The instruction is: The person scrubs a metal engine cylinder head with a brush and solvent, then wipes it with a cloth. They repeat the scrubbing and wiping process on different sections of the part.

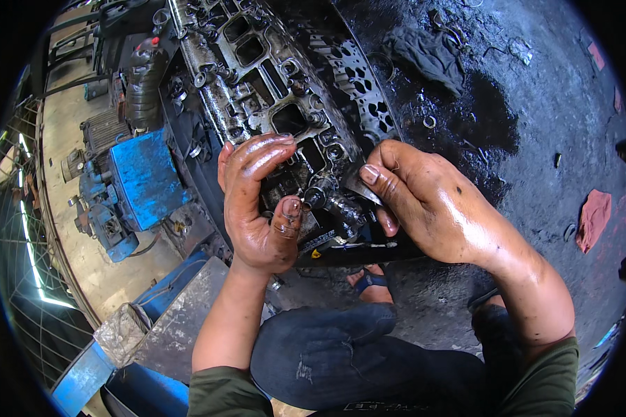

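An oily metal cylinder head point(257, 76) full of openings and bolts lies in front of me. Over its near end is my left hand point(254, 226), with a wide gap between its curved fingers and thumb. The thumb tip is next to a short round metal stub point(316, 197); whether it touches is hard to tell. To the right, my right hand point(442, 208) pinches a thin, slightly curved metal piece point(358, 185) between thumb and fingers, close above the casting. Its exact kind cannot be made out. Both hands shine with oil.
A flat gasket point(358, 76) with many holes lies along the casting's right side. Dark cloth point(428, 55) and a reddish rag point(594, 221) are on the oil-stained floor. Left stand a blue box-shaped part point(146, 177) and a ribbed hose point(144, 94). A thin tool point(368, 244) lies nearby.
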Demonstrator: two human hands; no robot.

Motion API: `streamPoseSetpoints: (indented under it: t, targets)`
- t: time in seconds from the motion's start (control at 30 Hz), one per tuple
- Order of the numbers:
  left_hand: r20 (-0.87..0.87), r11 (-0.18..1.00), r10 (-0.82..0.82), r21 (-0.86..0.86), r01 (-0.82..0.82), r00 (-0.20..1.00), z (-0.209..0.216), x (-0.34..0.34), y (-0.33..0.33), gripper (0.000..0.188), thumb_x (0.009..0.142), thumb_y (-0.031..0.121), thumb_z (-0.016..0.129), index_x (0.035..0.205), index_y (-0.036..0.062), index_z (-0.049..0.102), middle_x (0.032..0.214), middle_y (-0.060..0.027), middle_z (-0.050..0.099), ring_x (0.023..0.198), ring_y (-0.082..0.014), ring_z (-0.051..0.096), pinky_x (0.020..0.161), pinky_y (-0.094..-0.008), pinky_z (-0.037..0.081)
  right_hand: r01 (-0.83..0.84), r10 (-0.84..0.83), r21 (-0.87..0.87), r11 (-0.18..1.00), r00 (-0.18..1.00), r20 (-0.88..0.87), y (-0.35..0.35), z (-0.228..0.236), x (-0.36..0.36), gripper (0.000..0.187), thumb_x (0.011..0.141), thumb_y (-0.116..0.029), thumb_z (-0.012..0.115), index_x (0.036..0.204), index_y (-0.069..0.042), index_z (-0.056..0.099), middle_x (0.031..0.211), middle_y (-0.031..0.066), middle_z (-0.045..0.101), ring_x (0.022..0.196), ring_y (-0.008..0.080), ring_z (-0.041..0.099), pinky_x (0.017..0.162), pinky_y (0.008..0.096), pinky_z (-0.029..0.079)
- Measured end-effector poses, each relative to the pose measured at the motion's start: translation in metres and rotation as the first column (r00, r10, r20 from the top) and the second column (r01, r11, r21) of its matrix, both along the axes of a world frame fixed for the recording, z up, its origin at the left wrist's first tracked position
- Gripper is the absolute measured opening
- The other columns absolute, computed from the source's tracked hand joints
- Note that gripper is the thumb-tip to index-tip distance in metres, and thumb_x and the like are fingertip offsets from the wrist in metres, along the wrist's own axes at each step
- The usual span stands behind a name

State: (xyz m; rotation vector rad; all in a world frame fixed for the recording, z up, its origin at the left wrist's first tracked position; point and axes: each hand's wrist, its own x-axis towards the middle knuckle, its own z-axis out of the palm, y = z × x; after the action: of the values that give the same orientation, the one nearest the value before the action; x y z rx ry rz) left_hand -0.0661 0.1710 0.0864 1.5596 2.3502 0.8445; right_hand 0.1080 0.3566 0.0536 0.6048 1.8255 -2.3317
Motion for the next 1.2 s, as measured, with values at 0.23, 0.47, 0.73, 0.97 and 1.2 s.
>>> streamPoseSetpoints:
  t: [0.23, 0.47, 0.73, 0.97, 1.2]
  targets:
    - [-0.010, 1.000, -0.007, -0.008, 0.007, 1.000, 0.000, -0.003, -0.006, 0.049, 0.096, 0.048, 0.067, 0.124, 0.0083, 0.071, 0.126, -0.0094, 0.072, 0.126, -0.0281, 0.062, 0.124, -0.0488, 0.019, 0.045, -0.035, 0.167, 0.985, 0.997, -0.064, -0.020, -0.002, -0.006, 0.024, 0.114, -0.021, 0.053, 0.107, 0.000, 0.061, 0.076, 0.0064, 0.063, 0.069, 0.0131, 0.063, 0.064, 0.0327, 0.050]
    - [0.003, 0.999, -0.022, 0.026, 0.022, 1.000, 0.001, -0.003, -0.005, 0.046, 0.095, 0.045, 0.069, 0.124, 0.0082, 0.071, 0.126, -0.0088, 0.071, 0.125, -0.0278, 0.062, 0.124, -0.0466, 0.020, 0.058, -0.055, 0.282, 0.958, 0.998, -0.021, -0.017, 0.011, -0.004, 0.023, 0.110, -0.021, 0.061, 0.111, 0.001, 0.069, 0.085, 0.0053, 0.067, 0.078, 0.0123, 0.065, 0.071, 0.0307, 0.053]
    - [0.007, 0.997, -0.027, 0.066, 0.027, 1.000, 0.000, -0.003, -0.006, 0.044, 0.095, 0.040, 0.071, 0.124, 0.0082, 0.071, 0.126, -0.0081, 0.071, 0.125, -0.0267, 0.062, 0.124, -0.0468, 0.019, 0.077, -0.084, 0.039, 0.996, 0.974, 0.209, -0.016, 0.027, -0.014, 0.024, 0.104, -0.020, 0.067, 0.097, 0.002, 0.074, 0.073, 0.0102, 0.071, 0.069, 0.0146, 0.067, 0.067, 0.0351, 0.053]
    - [0.014, 0.994, -0.003, 0.111, 0.002, 1.000, -0.001, -0.003, -0.006, 0.041, 0.092, 0.038, 0.075, 0.121, 0.0088, 0.072, 0.123, -0.0072, 0.073, 0.124, -0.0272, 0.063, 0.124, -0.0476, 0.021, 0.109, -0.141, 0.124, 0.986, 0.948, 0.286, -0.025, 0.028, -0.018, 0.026, 0.104, -0.023, 0.068, 0.097, 0.001, 0.075, 0.076, 0.0086, 0.072, 0.073, 0.0123, 0.066, 0.070, 0.0332, 0.053]
    - [0.027, 0.990, 0.011, 0.143, -0.015, 1.000, -0.002, -0.003, -0.008, 0.042, 0.090, 0.038, 0.079, 0.119, 0.0090, 0.073, 0.120, -0.0064, 0.074, 0.124, -0.0281, 0.064, 0.124, -0.0484, 0.022, 0.063, -0.122, 0.170, 0.983, 0.925, 0.360, -0.017, 0.023, -0.016, 0.029, 0.104, -0.027, 0.069, 0.102, 0.001, 0.077, 0.084, 0.0090, 0.075, 0.079, 0.0132, 0.068, 0.077, 0.0322, 0.054]
